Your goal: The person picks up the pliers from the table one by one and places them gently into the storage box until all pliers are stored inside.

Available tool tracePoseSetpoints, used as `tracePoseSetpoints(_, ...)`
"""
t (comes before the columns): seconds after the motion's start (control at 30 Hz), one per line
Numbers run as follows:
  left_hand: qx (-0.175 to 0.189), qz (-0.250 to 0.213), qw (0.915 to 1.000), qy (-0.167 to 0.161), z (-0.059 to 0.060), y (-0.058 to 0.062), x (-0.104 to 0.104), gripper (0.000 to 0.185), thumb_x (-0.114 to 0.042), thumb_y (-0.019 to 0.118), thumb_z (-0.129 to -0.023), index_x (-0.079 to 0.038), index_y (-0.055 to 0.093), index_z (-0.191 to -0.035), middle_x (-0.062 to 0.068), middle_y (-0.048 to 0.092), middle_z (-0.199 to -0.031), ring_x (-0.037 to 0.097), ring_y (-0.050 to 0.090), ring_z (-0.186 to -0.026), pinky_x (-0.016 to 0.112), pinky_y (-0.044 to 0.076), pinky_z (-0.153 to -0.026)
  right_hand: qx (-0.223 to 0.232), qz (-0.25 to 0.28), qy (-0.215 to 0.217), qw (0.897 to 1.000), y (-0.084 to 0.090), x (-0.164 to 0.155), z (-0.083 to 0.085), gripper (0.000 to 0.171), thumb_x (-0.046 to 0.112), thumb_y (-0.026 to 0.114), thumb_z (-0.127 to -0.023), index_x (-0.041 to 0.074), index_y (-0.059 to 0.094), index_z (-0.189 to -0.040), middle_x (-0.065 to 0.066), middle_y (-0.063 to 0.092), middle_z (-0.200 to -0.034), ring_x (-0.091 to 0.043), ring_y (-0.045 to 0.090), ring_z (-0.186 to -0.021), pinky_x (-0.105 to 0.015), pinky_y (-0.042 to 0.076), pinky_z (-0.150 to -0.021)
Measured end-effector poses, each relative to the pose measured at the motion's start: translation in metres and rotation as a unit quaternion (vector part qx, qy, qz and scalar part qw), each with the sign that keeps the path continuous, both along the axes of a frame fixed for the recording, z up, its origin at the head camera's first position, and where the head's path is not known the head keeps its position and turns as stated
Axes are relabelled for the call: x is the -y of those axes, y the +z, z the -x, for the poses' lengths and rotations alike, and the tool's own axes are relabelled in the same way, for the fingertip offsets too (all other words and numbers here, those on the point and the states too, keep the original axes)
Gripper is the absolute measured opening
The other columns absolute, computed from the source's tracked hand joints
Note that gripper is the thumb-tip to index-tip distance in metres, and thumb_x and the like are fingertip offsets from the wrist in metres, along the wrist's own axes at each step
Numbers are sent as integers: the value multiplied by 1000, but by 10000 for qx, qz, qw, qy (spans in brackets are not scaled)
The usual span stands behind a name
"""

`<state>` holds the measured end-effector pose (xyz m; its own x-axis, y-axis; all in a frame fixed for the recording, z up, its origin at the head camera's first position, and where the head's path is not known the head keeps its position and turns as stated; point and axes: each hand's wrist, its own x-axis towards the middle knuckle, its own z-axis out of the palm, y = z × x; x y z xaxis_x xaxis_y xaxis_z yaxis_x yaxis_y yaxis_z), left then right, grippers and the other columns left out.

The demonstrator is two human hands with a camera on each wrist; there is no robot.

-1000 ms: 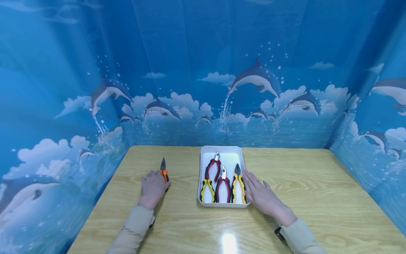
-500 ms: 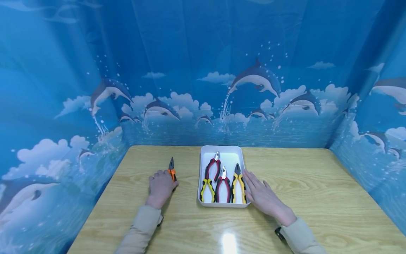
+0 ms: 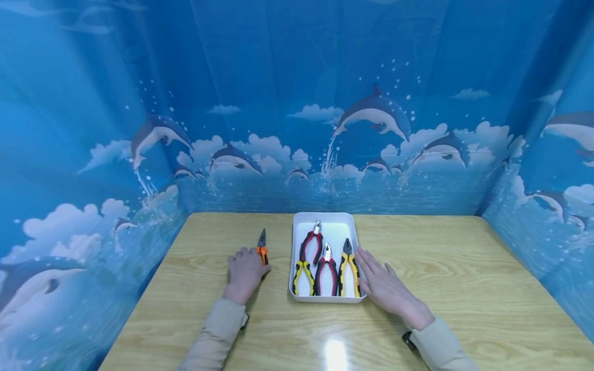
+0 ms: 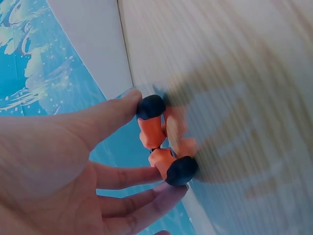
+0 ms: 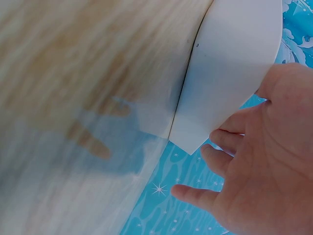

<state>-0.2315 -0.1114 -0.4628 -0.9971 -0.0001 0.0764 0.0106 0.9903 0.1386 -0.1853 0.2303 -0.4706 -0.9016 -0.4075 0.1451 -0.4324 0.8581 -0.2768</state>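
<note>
The left hand (image 3: pixel 244 270) grips the orange-handled pliers (image 3: pixel 262 246), thumb and fingers (image 4: pixel 115 112) curled round the two black-tipped handles (image 4: pixel 164 142), so the dark nose points away past the fingertips and the tool can be carried as one piece; it sits low over the wooden table (image 3: pixel 445 268), just left of the white tray (image 3: pixel 325 220). The right hand (image 3: pixel 382 286) lies flat with fingers straight and slightly spread, its fingertips touching the tray's right wall, seemingly to steady it. Just beyond those fingertips, inside the tray, lie three pliers side by side: red-and-yellow pliers (image 3: pixel 307 255), red-handled pliers (image 3: pixel 327 270) and yellow-handled pliers (image 3: pixel 349 268).
</note>
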Motion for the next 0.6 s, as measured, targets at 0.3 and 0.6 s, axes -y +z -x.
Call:
tracePoseSetpoints(0.3,-287,97,9995,-67,-4,2,-9,59,-47,80,-85,7,64,-104,22,59,-90,37,61,-85,53,49,-80,-85,-39,45,9999,-8,-3,3,63,28,48,-107,1,24,-159,-19,24,-165,-45,29,-147,-75,26,-108)
tracePoseSetpoints(0.6,-379,7,9993,-9,-7,0,-12,57,-44,81,-84,7,64,-104,22,59,-91,38,61,-87,54,49,-81,-187,9,112,9998,-6,-3,2,63,26,48,-107,1,24,-159,-21,25,-164,-45,30,-147,-76,27,-106)
